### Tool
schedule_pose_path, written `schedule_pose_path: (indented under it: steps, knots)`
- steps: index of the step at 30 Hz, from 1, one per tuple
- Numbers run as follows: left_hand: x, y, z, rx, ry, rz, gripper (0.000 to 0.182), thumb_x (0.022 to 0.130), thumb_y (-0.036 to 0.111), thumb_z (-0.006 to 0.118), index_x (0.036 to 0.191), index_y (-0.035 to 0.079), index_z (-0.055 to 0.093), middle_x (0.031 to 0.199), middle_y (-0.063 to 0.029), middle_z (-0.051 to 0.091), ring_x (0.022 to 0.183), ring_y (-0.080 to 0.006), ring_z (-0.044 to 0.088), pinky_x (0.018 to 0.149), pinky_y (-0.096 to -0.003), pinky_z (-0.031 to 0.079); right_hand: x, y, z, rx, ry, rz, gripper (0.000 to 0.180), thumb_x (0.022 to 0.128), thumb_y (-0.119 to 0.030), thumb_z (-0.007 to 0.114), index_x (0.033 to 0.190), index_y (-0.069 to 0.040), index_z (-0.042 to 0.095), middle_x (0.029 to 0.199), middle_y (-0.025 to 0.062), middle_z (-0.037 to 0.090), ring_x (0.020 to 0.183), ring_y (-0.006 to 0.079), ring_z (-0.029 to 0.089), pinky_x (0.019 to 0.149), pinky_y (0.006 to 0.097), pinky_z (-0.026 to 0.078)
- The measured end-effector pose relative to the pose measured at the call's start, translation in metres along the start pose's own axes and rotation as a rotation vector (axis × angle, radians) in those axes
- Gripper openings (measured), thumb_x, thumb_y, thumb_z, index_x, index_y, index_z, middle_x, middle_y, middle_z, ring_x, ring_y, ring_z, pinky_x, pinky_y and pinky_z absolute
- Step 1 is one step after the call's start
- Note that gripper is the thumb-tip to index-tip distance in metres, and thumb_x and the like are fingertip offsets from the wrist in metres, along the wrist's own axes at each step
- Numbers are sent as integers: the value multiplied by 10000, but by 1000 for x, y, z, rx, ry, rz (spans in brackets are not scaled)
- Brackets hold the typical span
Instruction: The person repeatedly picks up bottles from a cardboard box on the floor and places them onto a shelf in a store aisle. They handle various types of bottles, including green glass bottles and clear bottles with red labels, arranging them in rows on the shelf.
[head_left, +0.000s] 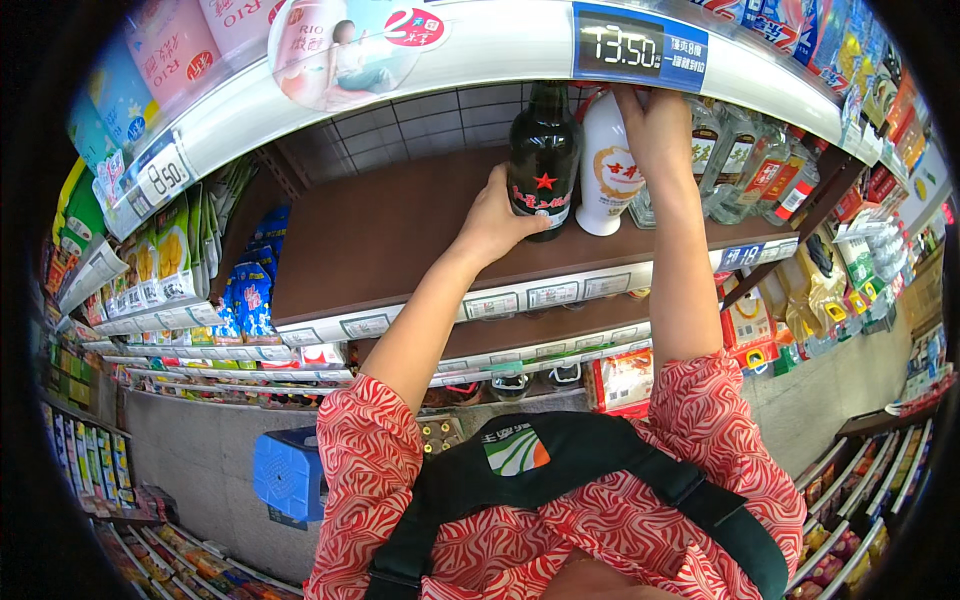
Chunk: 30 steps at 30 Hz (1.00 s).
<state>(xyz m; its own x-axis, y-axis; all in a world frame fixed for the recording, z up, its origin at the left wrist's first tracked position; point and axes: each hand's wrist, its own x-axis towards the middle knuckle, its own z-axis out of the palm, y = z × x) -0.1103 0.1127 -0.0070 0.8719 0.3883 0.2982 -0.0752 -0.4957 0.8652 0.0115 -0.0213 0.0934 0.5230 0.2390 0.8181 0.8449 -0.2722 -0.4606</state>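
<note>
My left hand (495, 219) grips the lower part of a dark glass liquor bottle (544, 169) with a red star and red lettering. The bottle stands upright on a brown shelf (390, 225). Right beside it is a white bottle (606, 176) with a round gold-edged emblem. My right hand (660, 131) reaches up past the white bottle's right side, near its upper part. Its fingertips are hidden behind the shelf edge above, so its hold cannot be made out. Clear glass bottles (739, 161) with labels stand to the right of that hand.
Overhead runs a white shelf edge (495, 45) with price displays, carrying pink and blue cartons (169, 45). Snack bags (255, 289) hang at left. Lower shelves (540, 341) lie below. A blue plastic stool (289, 472) stands on the floor at left.
</note>
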Motion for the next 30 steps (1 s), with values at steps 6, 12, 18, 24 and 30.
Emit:
schedule_pose_path:
  steps: [6,12,18,24,30]
  knots:
    - [-5,9,2,71,41,-20,704,606,120,723,1180,-34,346,1108,-217,516,1059,-297,506,896,-336,394,-1,1,0,24,-4,-18,285,803,-195,588,980,22,533,894,202,609,824,345,586,700,373,447]
    - [2,-10,-11,-188,-129,-31,673,665,27,638,1249,-27,308,1182,-176,469,1128,-263,438,933,-337,358,-19,-3,-12,-6,194,-195,264,767,-98,605,981,29,517,864,172,596,806,319,570,725,349,445]
    - [50,5,-52,-261,-131,-149,421,781,60,544,1182,-22,447,1090,-132,540,964,-187,514,840,-291,409,-117,-1,-26,302,-170,-305,181,719,-9,596,897,-15,565,723,111,577,630,272,564,576,329,458]
    - [163,-41,-59,240,268,68,305,834,118,518,1120,12,508,904,-102,581,754,-142,543,641,-267,451,-151,18,19,280,-338,-312,126,716,-38,602,838,-50,573,685,101,575,595,258,564,519,343,457]
    - [198,-97,-107,712,466,-282,304,835,120,518,1119,12,509,889,-99,578,735,-139,535,624,-263,444,-148,26,15,322,-257,-315,130,718,-22,597,842,-35,560,654,96,559,583,254,563,508,341,455]
